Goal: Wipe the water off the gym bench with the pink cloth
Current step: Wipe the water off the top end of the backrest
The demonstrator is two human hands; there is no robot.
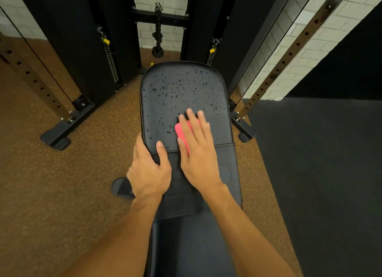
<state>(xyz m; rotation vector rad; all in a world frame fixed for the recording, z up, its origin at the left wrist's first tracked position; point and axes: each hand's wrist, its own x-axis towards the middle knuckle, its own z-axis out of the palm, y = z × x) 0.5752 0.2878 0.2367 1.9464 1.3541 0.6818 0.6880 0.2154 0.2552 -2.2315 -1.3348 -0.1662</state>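
Gym bench seat pad closest. Left hand gripping back pad's left edge, thumb on top. Right hand flat, fingers spread, pressing pink cloth onto back pad. Water droplets beading beyond cloth.

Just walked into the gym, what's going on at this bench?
A person is wiping a wet gym bench. The right hand presses the pink cloth flat on the near end of the back pad. The left hand grips the pad's left edge. Beyond the cloth, water droplets cover most of the pad, so little is wiped yet.
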